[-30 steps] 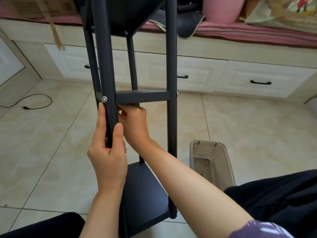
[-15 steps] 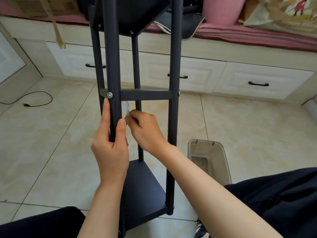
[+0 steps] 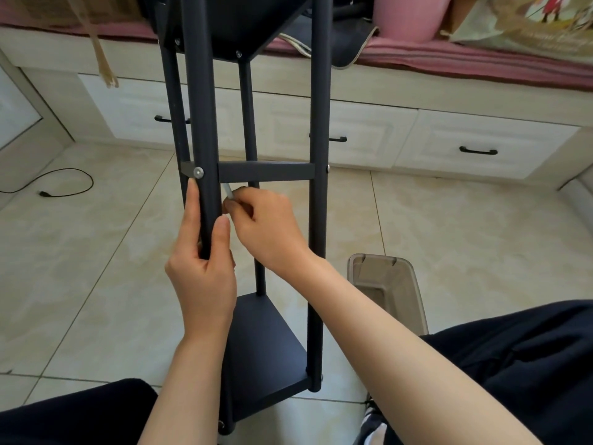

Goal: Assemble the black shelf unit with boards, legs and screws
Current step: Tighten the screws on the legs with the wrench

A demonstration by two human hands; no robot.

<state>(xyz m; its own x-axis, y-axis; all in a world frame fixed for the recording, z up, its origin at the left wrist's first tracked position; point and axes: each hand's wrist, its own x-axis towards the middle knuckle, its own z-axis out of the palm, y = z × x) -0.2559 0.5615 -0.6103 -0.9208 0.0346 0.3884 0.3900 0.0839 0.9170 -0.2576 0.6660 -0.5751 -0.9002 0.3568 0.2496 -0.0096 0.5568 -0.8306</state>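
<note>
Left hand (image 3: pixel 200 271): wrapped round the near left leg (image 3: pixel 199 123), just below its screw (image 3: pixel 198 172).
Right hand (image 3: pixel 266 229): pinching a small wrench (image 3: pixel 227 189) behind that leg, under the middle board (image 3: pixel 266 171).
Shelf (image 3: pixel 266 342): upright on the floor (image 3: pixel 80 268) between the knees; three boards fitted.
Step, judged: tightening the middle board's left fixing.
Next: seat the wrench on the hidden fastener, leg held steady.
Beside: bin (image 3: pixel 385 284).

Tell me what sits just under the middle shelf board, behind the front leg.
Under the middle shelf board, the right hand pinches a small silver tool. The front leg, gripped by the left hand, hides the tool's tip.
</note>
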